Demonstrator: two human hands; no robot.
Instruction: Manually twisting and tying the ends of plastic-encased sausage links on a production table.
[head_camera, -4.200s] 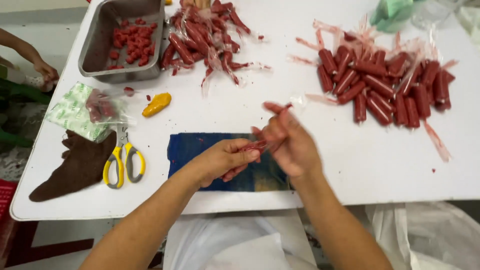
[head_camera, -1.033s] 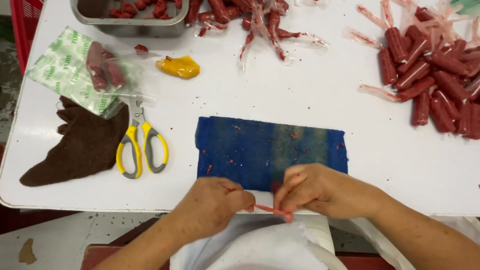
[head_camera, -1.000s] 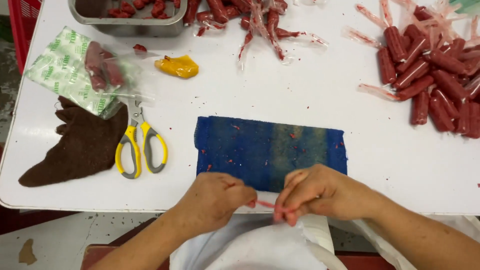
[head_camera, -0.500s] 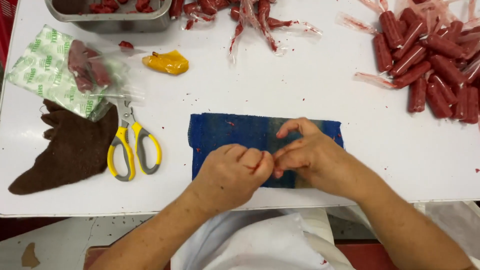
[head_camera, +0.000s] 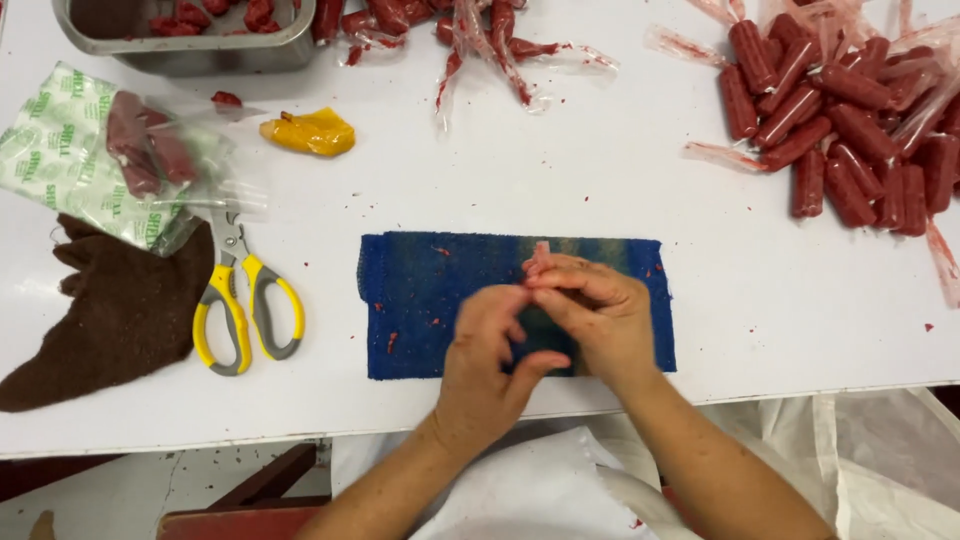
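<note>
Blue cloth under left hand and right hand, both pinching a pink strip; scissors lie left.

We see both hands, left and right, over blue cloth, fingertips meeting. Bare table between cloth and far clutter gives us open lane. Left side blocked: scissors just beside cloth, brown rag, bag overlapping scissor blades. Yellow lump sits apart before tray. Far right crowded by sausage pile; strip of table between it and cloth open to us. Wrappers line far edge.
</note>
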